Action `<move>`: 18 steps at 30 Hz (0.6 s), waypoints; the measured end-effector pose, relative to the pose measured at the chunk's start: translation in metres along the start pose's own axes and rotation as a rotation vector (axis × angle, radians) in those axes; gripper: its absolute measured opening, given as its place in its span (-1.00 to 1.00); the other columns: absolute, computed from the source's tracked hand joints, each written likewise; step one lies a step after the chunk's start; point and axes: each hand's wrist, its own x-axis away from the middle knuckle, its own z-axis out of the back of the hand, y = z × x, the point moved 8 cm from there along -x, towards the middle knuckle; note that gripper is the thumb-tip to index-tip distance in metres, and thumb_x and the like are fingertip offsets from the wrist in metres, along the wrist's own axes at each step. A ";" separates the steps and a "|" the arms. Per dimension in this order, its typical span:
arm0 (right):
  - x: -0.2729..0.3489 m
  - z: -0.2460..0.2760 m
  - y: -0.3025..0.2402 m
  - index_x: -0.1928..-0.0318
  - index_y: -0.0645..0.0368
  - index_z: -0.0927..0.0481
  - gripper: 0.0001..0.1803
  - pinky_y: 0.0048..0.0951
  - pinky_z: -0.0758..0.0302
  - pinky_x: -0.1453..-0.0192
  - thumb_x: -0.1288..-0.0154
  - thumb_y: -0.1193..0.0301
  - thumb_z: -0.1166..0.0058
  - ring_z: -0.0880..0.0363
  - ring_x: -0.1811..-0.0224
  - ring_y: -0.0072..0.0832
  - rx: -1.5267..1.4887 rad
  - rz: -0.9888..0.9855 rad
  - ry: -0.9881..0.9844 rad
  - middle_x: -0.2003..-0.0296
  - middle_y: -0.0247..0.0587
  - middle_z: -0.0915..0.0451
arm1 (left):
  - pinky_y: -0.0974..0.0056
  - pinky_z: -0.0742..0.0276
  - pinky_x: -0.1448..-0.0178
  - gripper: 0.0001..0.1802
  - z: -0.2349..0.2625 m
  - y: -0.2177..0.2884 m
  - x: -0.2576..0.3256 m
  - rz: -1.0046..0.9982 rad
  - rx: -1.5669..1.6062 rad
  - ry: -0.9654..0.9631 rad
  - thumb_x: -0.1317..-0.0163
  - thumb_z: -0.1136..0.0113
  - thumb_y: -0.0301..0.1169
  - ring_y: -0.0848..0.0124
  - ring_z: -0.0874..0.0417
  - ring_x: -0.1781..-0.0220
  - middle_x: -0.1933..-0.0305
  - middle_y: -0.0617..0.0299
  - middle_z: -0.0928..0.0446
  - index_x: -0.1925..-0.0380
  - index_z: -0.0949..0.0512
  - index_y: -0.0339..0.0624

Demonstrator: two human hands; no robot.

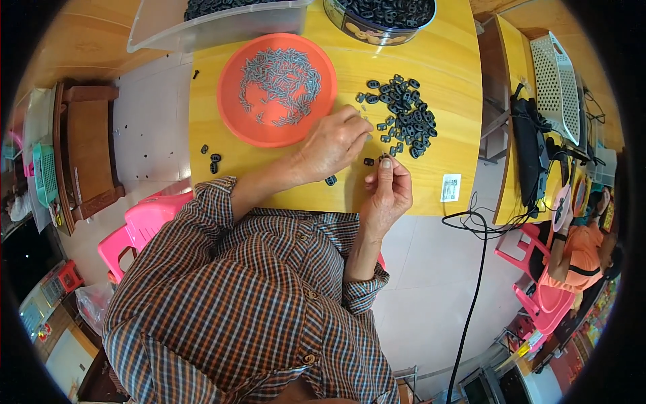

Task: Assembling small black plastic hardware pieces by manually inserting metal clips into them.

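My left hand (336, 143) is closed with its fingertips pinched together, between the orange plate and the black pile. Whatever it may hold is too small to make out. Just to its right, my right hand (389, 191) pinches a small black plastic piece (383, 157) between thumb and fingers, mostly covered by them. Many small grey spring-like metal pieces (281, 79) lie in the round orange plate (231, 118). A loose pile of black oval plastic pieces with holes (414, 121) spreads beyond my hands. One small black piece (369, 161) lies beside my right fingertips.
A clear plastic bin (222, 30) and a round tin (377, 32), both holding black pieces, stand at the yellow table's (464, 81) far side. Loose black pieces (214, 162) lie at left. A black cable (482, 269) hangs at right. A person (580, 259) sits farther right.
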 end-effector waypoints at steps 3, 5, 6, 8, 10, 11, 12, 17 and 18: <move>-0.002 0.005 0.000 0.21 0.28 -0.56 -0.86 -0.72 -0.32 0.50 -0.30 0.46 -0.12 -0.39 0.56 -0.74 0.025 -0.003 0.010 0.40 -0.33 -0.58 | 0.18 -0.52 0.32 -0.86 -0.006 0.004 -0.006 -0.066 -0.054 -0.018 -0.09 -0.17 -0.59 0.13 -0.57 0.38 0.37 0.05 -0.47 0.31 -0.57 -0.33; -0.003 0.004 -0.003 0.21 0.27 -0.56 -0.87 -0.73 -0.31 0.50 -0.29 0.48 -0.12 -0.39 0.56 -0.74 0.068 0.025 -0.018 0.41 -0.34 -0.58 | 0.17 -0.53 0.31 -0.87 -0.014 -0.004 -0.007 0.012 -0.117 -0.082 -0.10 -0.17 -0.59 0.12 -0.58 0.37 0.33 0.04 -0.46 0.31 -0.56 -0.32; -0.003 0.005 -0.003 0.21 0.27 -0.56 -0.87 -0.73 -0.31 0.50 -0.29 0.48 -0.12 -0.39 0.56 -0.74 0.066 0.024 -0.016 0.41 -0.34 -0.58 | 0.17 -0.53 0.31 -0.87 -0.016 -0.004 -0.009 0.011 -0.118 -0.085 -0.10 -0.17 -0.59 0.12 -0.58 0.37 0.33 0.04 -0.46 0.31 -0.56 -0.32; -0.005 0.006 -0.002 0.21 0.28 -0.55 -0.88 -0.74 -0.31 0.52 -0.30 0.49 -0.11 -0.40 0.57 -0.74 0.059 0.012 -0.022 0.41 -0.33 -0.58 | 0.17 -0.53 0.32 -0.88 -0.021 -0.003 -0.015 0.027 -0.121 -0.119 -0.10 -0.16 -0.59 0.10 -0.57 0.37 0.34 0.04 -0.44 0.32 -0.54 -0.32; -0.006 0.007 -0.004 0.22 0.28 -0.55 -0.89 -0.75 -0.32 0.54 -0.30 0.49 -0.10 -0.41 0.57 -0.74 0.082 0.027 -0.017 0.41 -0.32 -0.58 | 0.15 -0.53 0.33 -0.89 -0.022 0.001 -0.020 0.034 -0.148 -0.133 -0.11 -0.16 -0.59 0.09 -0.57 0.37 0.34 0.03 -0.44 0.32 -0.54 -0.31; -0.006 0.008 -0.006 0.23 0.27 -0.54 -0.90 -0.75 -0.32 0.55 -0.31 0.49 -0.10 -0.42 0.58 -0.73 0.107 0.042 -0.015 0.40 -0.30 -0.59 | 0.13 -0.53 0.34 -0.89 -0.023 0.002 -0.022 0.044 -0.174 -0.143 -0.11 -0.16 -0.58 0.08 -0.57 0.37 0.35 0.03 -0.43 0.32 -0.54 -0.31; -0.007 0.010 -0.006 0.23 0.27 -0.54 -0.90 -0.75 -0.32 0.55 -0.31 0.49 -0.10 -0.42 0.58 -0.73 0.105 0.044 -0.013 0.40 -0.30 -0.59 | 0.13 -0.53 0.34 -0.89 -0.024 -0.001 -0.023 0.041 -0.174 -0.144 -0.11 -0.16 -0.58 0.08 -0.57 0.37 0.35 0.03 -0.43 0.32 -0.54 -0.31; -0.009 0.011 -0.006 0.25 0.26 -0.52 -0.92 -0.74 -0.33 0.56 -0.32 0.49 -0.08 -0.46 0.59 -0.71 0.100 0.029 -0.006 0.36 -0.21 -0.63 | 0.05 -0.54 0.34 -0.82 -0.003 -0.007 -0.030 0.064 -0.309 0.007 -0.13 -0.17 -0.52 0.02 -0.59 0.36 0.30 0.02 -0.42 0.24 -0.52 -0.28; -0.009 0.011 -0.006 0.25 0.26 -0.52 -0.92 -0.74 -0.33 0.56 -0.32 0.49 -0.08 -0.46 0.59 -0.71 0.098 0.029 -0.006 0.36 -0.21 -0.63 | 0.05 -0.54 0.34 -0.82 -0.004 -0.007 -0.032 0.062 -0.310 0.007 -0.13 -0.17 -0.52 0.02 -0.59 0.36 0.30 0.02 -0.42 0.24 -0.52 -0.28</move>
